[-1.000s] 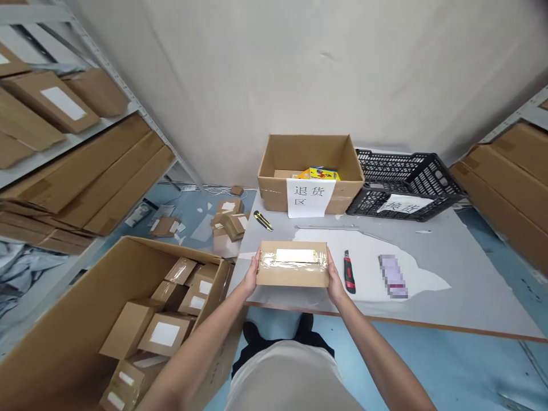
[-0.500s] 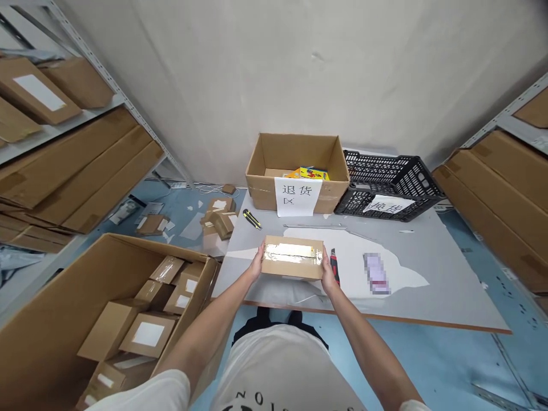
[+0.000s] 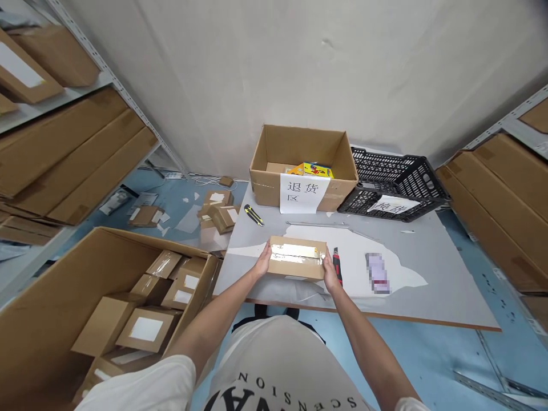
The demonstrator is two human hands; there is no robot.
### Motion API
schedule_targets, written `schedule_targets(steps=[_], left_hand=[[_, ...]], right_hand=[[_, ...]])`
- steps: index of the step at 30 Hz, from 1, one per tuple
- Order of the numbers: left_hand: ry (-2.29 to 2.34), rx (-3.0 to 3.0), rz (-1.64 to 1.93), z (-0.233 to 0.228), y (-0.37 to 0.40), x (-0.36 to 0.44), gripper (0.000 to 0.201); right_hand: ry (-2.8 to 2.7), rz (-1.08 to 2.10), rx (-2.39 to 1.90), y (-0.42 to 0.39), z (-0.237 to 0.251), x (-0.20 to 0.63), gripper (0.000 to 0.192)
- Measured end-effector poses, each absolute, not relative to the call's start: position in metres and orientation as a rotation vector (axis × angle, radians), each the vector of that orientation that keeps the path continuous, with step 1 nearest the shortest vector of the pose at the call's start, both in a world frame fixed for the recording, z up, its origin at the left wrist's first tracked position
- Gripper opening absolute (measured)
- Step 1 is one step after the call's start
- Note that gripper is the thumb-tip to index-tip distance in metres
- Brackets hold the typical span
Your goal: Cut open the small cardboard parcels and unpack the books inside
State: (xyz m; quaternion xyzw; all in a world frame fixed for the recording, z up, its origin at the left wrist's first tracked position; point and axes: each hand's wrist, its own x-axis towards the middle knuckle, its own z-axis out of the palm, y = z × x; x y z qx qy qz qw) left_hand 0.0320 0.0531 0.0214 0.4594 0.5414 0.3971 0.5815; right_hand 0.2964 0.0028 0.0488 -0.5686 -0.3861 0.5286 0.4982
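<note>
The shelving (image 3: 55, 123) on the left runs out of the picture, its flat cartons cut off at the edge, and the rack on the right (image 3: 505, 171) shows only in part. The big open carton (image 3: 51, 297) on the floor at the left is cropped at the bottom; the small parcels (image 3: 145, 328) inside it overlap, so the lower ones are half hidden. On the worktop (image 3: 428, 297) a small flat object (image 3: 377, 273) is blurred beyond reading. The label on the black plastic crate (image 3: 396, 182) is too slanted to make out.

At the back of the worktop stands an open cardboard box (image 3: 302, 165) with a white paper sign (image 3: 303, 193) on its front and a yellow printed pack (image 3: 315, 170) inside; the crate sits just beside it on the right. A yellow-and-black utility knife (image 3: 253, 215) lies left of the box, well apart from the hands. A red-and-black utility knife (image 3: 337, 266) lies just beside the right hand (image 3: 330, 277), partly covered by it. More small parcels (image 3: 216, 211) lie scattered on the blue floor.

The small brown parcel (image 3: 296, 257) rests near the front edge of the worktop, between both hands. Shiny clear tape crosses its top over a pale label. The left hand (image 3: 262, 264) presses its left end and the right hand its right end, each grip closed against the cardboard.
</note>
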Motion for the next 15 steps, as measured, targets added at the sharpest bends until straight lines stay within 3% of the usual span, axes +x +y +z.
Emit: schedule_targets(steps=[15], left_hand=[[1.248, 1.04, 0.908, 0.037, 0.053, 0.033, 0.07]], right_hand=[[-1.031, 1.257, -1.574, 0.006, 0.039, 0.3, 0.072]])
